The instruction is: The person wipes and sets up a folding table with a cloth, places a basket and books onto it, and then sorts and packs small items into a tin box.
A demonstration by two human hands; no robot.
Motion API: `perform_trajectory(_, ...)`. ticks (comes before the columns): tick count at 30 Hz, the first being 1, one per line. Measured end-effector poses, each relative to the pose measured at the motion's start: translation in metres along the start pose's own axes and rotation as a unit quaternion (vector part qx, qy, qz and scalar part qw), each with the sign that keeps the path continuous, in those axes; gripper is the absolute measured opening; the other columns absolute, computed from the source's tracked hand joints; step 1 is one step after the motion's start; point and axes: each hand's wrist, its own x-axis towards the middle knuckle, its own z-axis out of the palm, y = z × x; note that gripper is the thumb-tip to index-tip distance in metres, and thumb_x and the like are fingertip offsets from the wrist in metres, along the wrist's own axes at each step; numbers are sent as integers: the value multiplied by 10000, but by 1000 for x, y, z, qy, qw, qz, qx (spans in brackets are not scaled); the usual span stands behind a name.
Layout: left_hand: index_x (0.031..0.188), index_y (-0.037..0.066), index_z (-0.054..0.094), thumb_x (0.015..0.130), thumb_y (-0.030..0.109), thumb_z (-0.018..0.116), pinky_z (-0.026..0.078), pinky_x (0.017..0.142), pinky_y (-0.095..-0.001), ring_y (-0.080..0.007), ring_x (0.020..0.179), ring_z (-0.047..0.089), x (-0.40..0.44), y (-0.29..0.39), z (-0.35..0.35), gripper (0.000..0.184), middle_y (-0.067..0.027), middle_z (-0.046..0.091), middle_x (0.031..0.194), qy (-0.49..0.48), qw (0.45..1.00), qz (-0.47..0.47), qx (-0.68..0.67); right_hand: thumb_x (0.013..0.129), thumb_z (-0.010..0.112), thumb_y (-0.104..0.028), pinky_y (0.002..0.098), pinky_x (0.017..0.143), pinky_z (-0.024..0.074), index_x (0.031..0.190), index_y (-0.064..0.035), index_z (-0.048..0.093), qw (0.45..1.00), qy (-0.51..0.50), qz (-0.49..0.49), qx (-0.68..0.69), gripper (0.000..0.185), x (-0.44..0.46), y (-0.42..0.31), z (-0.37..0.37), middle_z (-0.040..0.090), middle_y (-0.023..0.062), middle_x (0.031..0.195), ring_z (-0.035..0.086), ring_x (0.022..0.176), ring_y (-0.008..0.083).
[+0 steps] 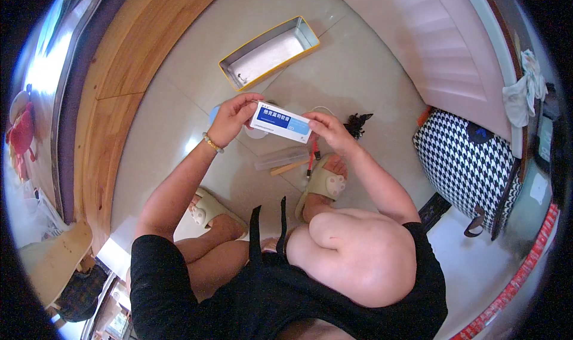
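Note:
A white and blue ointment box (280, 122) with printed characters is held level between both hands, above the tiled floor. The fingers of my left hand (233, 119) pinch its left end; a beaded bracelet (212, 143) circles that wrist. At the box's right end, my right hand (332, 131) grips it with thumb and fingers. Partly hidden under the box and left hand is a round pale object (256, 133). Below it on the floor lie a clear plastic case (279, 158), a thin wooden-coloured strip (289, 168) and a red cord (315, 155).
A rectangular tin (289, 54) with a yellow rim stands open ahead, a small dark item inside. Right of my hand lies a black spiky object (359, 125). A houndstooth bag (465, 170) is at the right, wooden furniture (128, 59) at the left. My slippered feet flank the floor items.

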Motion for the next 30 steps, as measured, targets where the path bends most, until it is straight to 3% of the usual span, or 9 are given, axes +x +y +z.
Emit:
perform_trajectory(4,1029,67,552,846,201,532,454,605,-218,-68,720,545,2,-2,5,227,13,580,837,-35,999,-5,25,903,458,-328,266,702,472,1093,-30,533,997,58,-12,44,361,0,-1,-3,585,57,943,553,823,109)
perform_trajectory(7,1014,64,537,802,131,545,458,606,-218,-73,698,543,11,-6,-18,223,17,569,804,87,996,24,-21,902,451,-339,256,668,459,1061,-48,549,989,53,-33,132,346,-4,-11,-11,583,55,933,547,784,104)
perform_trajectory(9,1030,82,530,745,106,524,466,628,-230,-89,730,548,18,-3,-48,287,8,566,840,131,980,38,-148,876,496,-304,282,703,462,1094,-63,530,996,59,-61,-12,327,-4,-5,-16,582,47,940,556,791,142)
perform_trajectory(11,1033,79,527,715,102,493,483,662,-246,-107,770,555,11,15,-69,321,-7,567,882,159,978,38,-130,846,539,-275,324,742,463,1103,-61,524,978,32,-99,-183,334,0,19,-17,586,57,954,564,824,192)
perform_trajectory(14,1095,61,507,694,90,461,506,695,-284,-128,808,569,1,13,-99,405,-30,579,935,179,980,11,-90,778,600,-231,390,830,432,1099,-60,530,857,-58,-152,-489,369,-11,19,7,587,101,986,546,924,267)
perform_trajectory(17,1128,47,495,700,76,447,514,685,-302,-140,802,577,-2,-7,-122,432,-49,584,950,207,973,0,-107,728,623,-159,406,890,394,1064,-62,541,773,-102,-184,-599,359,-15,34,26,542,130,1023,500,981,304)
perform_trajectory(20,1128,42,497,707,72,442,516,677,-307,-144,788,580,-4,-11,-120,425,-52,584,946,227,965,3,-132,770,600,-224,382,889,401,1095,-86,552,854,-81,-85,-507,356,-10,47,24,577,124,1054,510,1035,282)
perform_trajectory(23,1123,41,504,713,72,438,512,657,-306,-144,773,578,-2,-7,-108,416,-51,584,942,222,966,6,-135,795,592,-237,339,889,401,1127,-55,537,960,-81,120,-240,382,-8,30,11,576,104,1085,510,1051,230)
perform_trajectory(30,1087,37,529,750,120,408,480,636,-284,-141,788,566,10,-10,-101,368,-47,592,935,239,955,6,-175,781,574,-187,324,871,415,1181,-9,482,990,-97,71,81,447,-9,17,-18,562,83,1098,540,982,181)
